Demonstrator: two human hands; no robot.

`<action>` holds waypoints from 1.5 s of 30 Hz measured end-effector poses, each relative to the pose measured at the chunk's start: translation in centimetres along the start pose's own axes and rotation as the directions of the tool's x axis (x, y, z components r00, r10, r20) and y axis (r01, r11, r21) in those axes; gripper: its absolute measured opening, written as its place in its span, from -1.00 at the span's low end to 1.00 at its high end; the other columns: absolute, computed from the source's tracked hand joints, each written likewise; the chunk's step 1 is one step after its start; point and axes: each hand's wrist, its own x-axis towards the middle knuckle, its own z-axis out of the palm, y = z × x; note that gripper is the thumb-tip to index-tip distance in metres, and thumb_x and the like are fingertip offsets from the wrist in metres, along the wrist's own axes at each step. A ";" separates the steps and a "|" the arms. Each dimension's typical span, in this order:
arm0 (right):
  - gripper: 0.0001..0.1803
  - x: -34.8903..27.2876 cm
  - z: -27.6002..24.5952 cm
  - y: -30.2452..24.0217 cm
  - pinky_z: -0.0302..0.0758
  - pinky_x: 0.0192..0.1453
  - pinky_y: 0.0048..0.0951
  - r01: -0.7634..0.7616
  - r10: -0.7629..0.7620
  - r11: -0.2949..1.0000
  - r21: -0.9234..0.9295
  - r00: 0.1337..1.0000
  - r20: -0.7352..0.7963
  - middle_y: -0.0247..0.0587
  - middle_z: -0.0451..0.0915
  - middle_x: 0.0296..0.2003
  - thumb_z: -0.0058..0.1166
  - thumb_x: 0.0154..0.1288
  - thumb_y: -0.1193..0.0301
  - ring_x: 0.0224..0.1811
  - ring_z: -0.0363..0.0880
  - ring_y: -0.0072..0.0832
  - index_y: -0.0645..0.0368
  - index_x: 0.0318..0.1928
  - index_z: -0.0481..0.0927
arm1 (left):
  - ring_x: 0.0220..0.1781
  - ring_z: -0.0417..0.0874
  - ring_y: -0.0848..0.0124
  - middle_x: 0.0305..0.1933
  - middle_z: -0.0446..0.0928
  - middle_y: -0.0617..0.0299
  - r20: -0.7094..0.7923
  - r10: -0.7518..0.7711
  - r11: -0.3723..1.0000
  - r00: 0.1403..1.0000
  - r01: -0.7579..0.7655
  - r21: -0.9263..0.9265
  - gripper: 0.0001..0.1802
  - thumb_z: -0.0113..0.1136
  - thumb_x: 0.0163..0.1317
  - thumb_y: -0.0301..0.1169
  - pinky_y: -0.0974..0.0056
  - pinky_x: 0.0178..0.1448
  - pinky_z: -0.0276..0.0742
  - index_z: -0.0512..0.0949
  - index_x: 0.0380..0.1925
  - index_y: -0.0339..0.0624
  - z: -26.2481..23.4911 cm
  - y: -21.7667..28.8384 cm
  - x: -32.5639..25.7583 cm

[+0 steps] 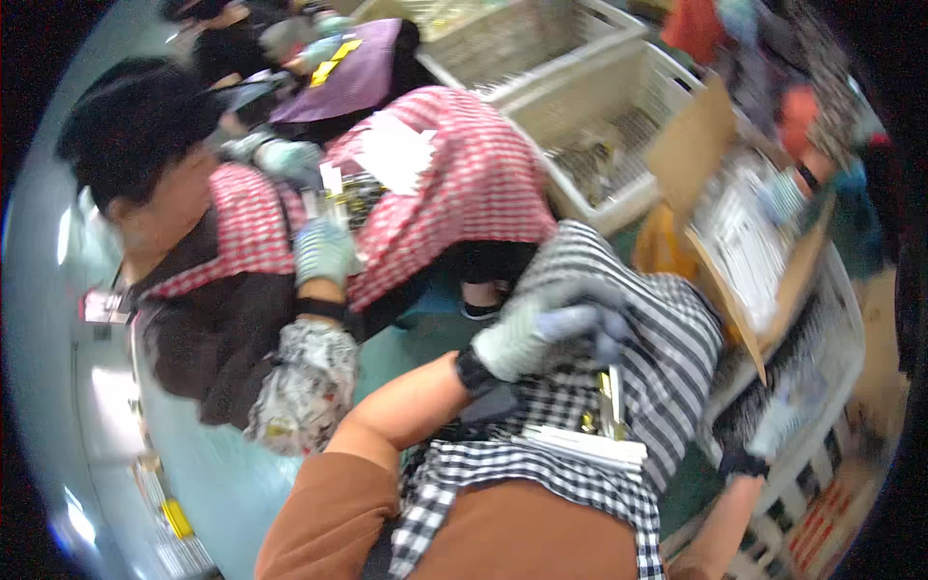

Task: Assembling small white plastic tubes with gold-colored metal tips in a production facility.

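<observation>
My left hand (541, 333), in a pale striped glove with bluish fingertips, is above my lap. Its blurred fingers curl together, and what lies in them, if anything, I cannot make out. Just below the fingertips, an upright slim piece with gold-coloured parts (607, 401) rests on the checked apron (522, 464). Several white strips (585, 447) lie across the lap beside it. Far to the right, my right hand (785, 420), gloved too, reaches over a grey plastic crate (851, 338) of dark, blurred contents. Motion smears its fingers.
On the left a co-worker in a red checked apron (464, 164) handles small metal parts. Large pale crates (575, 208) stand ahead. An open cardboard box (691, 135) of white strips sits above the grey crate, with another person's gloved hand (781, 196) in it.
</observation>
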 end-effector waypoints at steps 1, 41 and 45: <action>-0.31 0.3 -0.7 -1.8 -0.09 0.54 -0.22 0.145 -0.151 0.947 -0.286 0.989 0.003 0.07 0.17 0.40 0.05 0.35 0.24 0.46 0.06 -0.11 0.32 0.37 0.19 | -0.16 0.61 0.36 -0.16 0.55 0.09 0.015 -0.024 1.000 1.000 0.024 0.019 -0.59 0.08 0.33 -0.31 0.20 -0.02 0.59 0.39 0.09 -0.31 0.0 0.1 -0.1; -0.51 -2.3 2.7 -22.8 0.21 0.29 0.09 0.622 -0.677 0.729 0.286 0.592 0.438 -0.02 0.45 0.06 0.13 0.04 0.27 0.16 0.35 -0.01 0.13 0.03 0.49 | -0.20 0.65 0.40 -0.12 0.57 0.10 0.122 0.648 0.090 0.752 -0.234 0.968 -0.64 0.05 0.33 -0.52 0.31 -0.07 0.63 0.41 0.12 -0.36 -8.5 7.4 5.6; -0.56 -0.7 2.5 -23.6 0.21 0.29 0.03 0.593 -0.666 0.743 0.310 0.611 0.429 -0.09 0.48 0.05 0.13 0.06 0.21 0.15 0.37 -0.07 0.12 -0.04 0.53 | -0.29 0.61 0.47 -0.24 0.59 0.18 -0.409 0.485 0.866 0.773 -0.362 0.344 -0.59 0.16 0.30 -0.32 0.36 -0.19 0.58 0.44 0.07 -0.33 -5.6 10.6 12.8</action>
